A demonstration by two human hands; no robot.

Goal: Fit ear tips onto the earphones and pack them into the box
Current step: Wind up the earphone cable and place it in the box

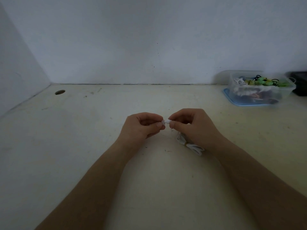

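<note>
Over the middle of the desk, my left hand pinches a small white ear tip between thumb and fingers. My right hand pinches a white earbud right against it, so the two pieces touch between my fingertips. A thin white wire drops from the earbud to a coiled white cable bundle, tied at its middle, lying on the desk under my right wrist. A clear plastic box holding cables and green items stands at the back right.
The box rests on a blue lid. A dark object lies at the far right edge. A round cable hole is in the desk at the back left. White walls close the back and left.
</note>
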